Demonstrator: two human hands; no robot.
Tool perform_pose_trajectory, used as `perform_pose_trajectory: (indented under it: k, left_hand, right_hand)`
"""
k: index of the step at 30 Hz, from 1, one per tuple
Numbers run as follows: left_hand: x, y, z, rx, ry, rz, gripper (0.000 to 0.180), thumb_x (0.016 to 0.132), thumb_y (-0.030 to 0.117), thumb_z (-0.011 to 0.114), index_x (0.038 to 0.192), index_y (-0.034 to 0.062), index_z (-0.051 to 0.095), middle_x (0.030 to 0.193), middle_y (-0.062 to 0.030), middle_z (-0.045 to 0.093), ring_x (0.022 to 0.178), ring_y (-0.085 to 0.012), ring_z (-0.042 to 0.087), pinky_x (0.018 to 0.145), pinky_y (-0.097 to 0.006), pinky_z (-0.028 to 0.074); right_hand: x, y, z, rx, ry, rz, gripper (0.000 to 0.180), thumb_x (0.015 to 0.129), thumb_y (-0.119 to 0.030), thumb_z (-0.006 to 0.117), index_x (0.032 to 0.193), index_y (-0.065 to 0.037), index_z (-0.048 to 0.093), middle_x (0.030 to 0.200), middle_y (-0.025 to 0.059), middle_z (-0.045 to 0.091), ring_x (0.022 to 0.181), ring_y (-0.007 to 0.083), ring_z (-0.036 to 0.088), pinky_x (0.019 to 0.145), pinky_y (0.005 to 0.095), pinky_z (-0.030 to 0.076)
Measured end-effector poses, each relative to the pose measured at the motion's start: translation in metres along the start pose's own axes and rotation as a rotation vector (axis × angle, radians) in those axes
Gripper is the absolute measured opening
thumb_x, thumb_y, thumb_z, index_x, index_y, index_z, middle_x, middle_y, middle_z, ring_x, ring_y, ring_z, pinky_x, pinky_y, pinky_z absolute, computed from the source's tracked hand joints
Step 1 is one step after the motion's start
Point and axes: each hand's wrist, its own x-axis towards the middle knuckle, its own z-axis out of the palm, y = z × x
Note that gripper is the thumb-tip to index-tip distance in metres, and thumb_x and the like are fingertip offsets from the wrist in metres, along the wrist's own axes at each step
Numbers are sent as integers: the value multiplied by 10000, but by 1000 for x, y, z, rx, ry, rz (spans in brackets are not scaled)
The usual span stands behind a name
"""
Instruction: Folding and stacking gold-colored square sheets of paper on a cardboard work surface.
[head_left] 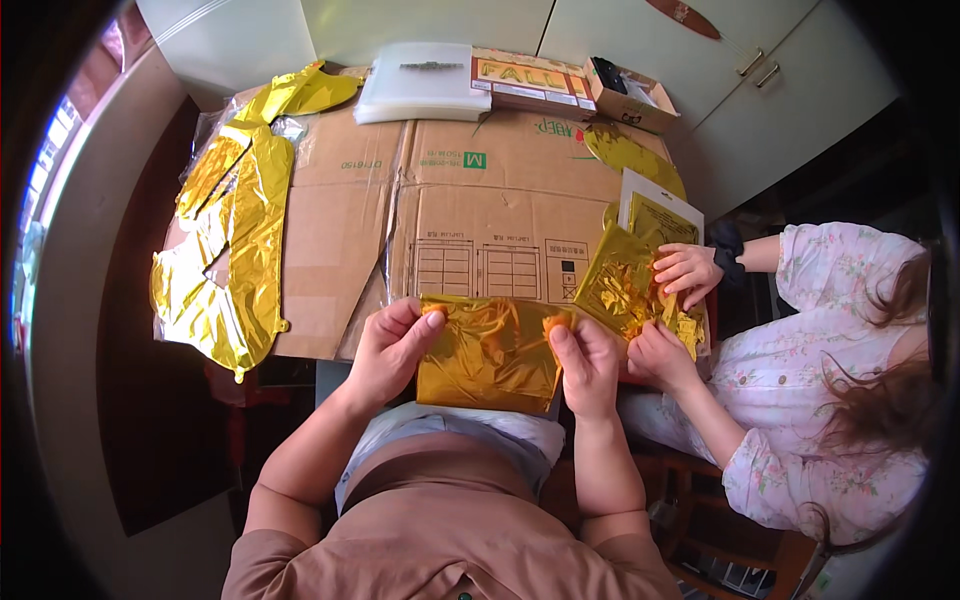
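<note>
Foil sheet (485, 360), gold & folded, L hand (392, 348) pinching its upper L corner, R hand (590, 368) pinching upper R, co-worker (770, 370) alongside w/ other foil (615, 278)

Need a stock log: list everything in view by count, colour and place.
Foil piece: one, gold, front centre
Left foil: count unclear, gold, left side
Right foil: count unclear, gold, right side
Card: one, white, beside right foil
Cardboard: count unclear, brown, centre
Plastic sleeves: one stack, clear, far edge
Printed box: count unclear, multicoloured, right of sleeves
Open box: one, brown, far right
Cabinet: count unclear, white, back
Handles: two, metallic, on cabinet
Oval ornament: one, reddish, on cabinet
Other person: one, pale floral top, right side
Shirt: one, brown, bottom centre
Left hand: one, bare, foil piece's left edge
Right hand: one, bare, foil piece's right edge
</note>
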Motion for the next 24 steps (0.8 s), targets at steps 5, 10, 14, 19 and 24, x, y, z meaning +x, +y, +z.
perform_pose_trajectory:
  k: [5,10,14,19,24]
  left_hand:
    - [4,-8,16,-351,143,-159,226,1068,174,600,1197,-3,657,1059,-42,711,943,-75,646,845,-262,540]
    - [-4,-12,21,-359,98,-236,252,1054,126,603,1264,-14,616,1153,-80,708,1018,-124,672,889,-299,565]
    - [-4,-28,15,-336,82,-232,258,1051,103,598,1275,-25,605,1171,-95,710,1024,-141,682,901,-314,573]
    - [-3,-29,13,-370,83,-242,251,1049,77,586,1279,-20,606,1181,-103,713,1015,-156,699,890,-324,585]
    - [-3,-30,17,-367,120,-231,265,1038,54,588,1295,-12,604,1194,-108,711,1061,-172,691,924,-334,575]
  right_hand:
    - [6,25,12,106,53,160,284,1050,-231,649,834,-50,611,751,-97,510,687,5,389,605,199,328]
    - [-2,35,11,84,63,222,288,1050,-248,652,844,-48,618,762,-93,527,695,3,405,610,200,343]
    - [-1,34,15,258,122,315,211,1034,-225,671,925,-45,659,833,-74,588,753,4,462,670,201,385]
    - [-5,38,8,361,9,380,153,1014,-158,673,1083,-21,672,1009,-23,671,862,30,576,774,199,459]
    - [-5,43,8,289,1,340,115,1010,-140,691,921,-77,653,767,-115,537,670,-28,420,580,179,327]
